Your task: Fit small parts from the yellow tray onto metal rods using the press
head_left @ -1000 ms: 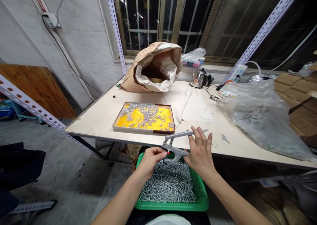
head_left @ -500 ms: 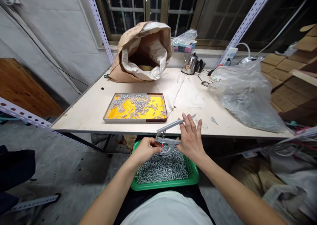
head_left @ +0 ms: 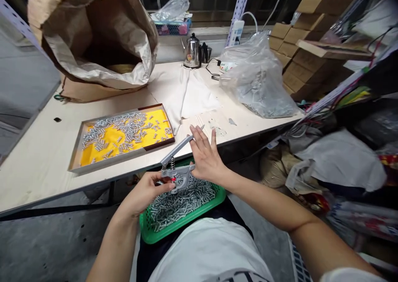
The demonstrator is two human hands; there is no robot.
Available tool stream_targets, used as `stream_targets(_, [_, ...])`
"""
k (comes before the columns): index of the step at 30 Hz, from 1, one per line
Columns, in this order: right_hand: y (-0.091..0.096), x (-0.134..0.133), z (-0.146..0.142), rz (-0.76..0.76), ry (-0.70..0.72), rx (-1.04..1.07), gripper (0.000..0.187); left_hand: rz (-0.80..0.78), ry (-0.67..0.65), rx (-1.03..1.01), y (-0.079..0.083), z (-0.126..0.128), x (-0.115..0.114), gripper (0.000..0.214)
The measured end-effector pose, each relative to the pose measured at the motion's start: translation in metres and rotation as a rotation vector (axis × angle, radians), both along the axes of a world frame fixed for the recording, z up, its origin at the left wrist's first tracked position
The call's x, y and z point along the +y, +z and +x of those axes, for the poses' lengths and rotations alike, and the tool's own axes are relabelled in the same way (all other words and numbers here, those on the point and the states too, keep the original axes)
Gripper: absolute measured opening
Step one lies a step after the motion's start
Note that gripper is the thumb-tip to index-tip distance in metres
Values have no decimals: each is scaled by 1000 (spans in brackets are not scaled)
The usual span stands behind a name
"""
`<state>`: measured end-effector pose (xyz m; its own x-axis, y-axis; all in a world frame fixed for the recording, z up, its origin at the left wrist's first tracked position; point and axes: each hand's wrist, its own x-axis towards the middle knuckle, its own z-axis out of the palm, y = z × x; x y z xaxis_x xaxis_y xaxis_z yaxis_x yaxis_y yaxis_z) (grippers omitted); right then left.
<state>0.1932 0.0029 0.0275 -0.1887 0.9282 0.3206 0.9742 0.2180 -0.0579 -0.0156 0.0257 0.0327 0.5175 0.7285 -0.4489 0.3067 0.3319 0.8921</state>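
We are recording a swing of the view: the yellow-bottomed tray is now showing farther left than half a second ago, and the paper bag is looming larger beyond it. The pliers are staying between our two hands, their handles spread as before, their spring standing between them. We are reading this as a turn of the head rather than progress at the tool; the step in hand is probably one of positioning at the nose, with no squeeze showing.

Our left hand is pinching, thumb and forefinger, at the pliers' nose beside a red part (what else is sitting between those fingertips, we are not managing to tell). Our right hand is stretching across both handles, three fingers lying close together over the upper one and the little finger standing apart; its thumb is mostly hiding from us.

Directly below the fingers of both hands, the green basket is holding loose metal screws. Beyond the left fingers, the tray is resting on the table.
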Motion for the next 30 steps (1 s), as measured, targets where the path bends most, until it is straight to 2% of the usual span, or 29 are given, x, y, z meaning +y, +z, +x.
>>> stream_targets(6, [-7,-1,2,-19,7,61,67,-48,-23,12,2,5,-2,22])
stream_targets(13, [-6,2,6,59,46,113,39,-56,88,18,-4,3,-1,22])
stream_targets(16, [-7,4,9,41,41,147,35,-78,85,-12,-4,-3,-2,26])
stream_targets(18, [-8,7,11,-32,24,93,35,-64,140,-21,-3,-6,-5,30])
stream_targets(22, [-10,16,15,-163,69,-76,23,7,365,-32,-2,-8,-12,43])
stream_targets(25, [-10,27,18,-161,131,-139,15,41,479,-44,2,-5,-15,50])
stream_targets(30, [-6,40,14,-106,160,-214,10,156,517,-27,8,2,-18,54])
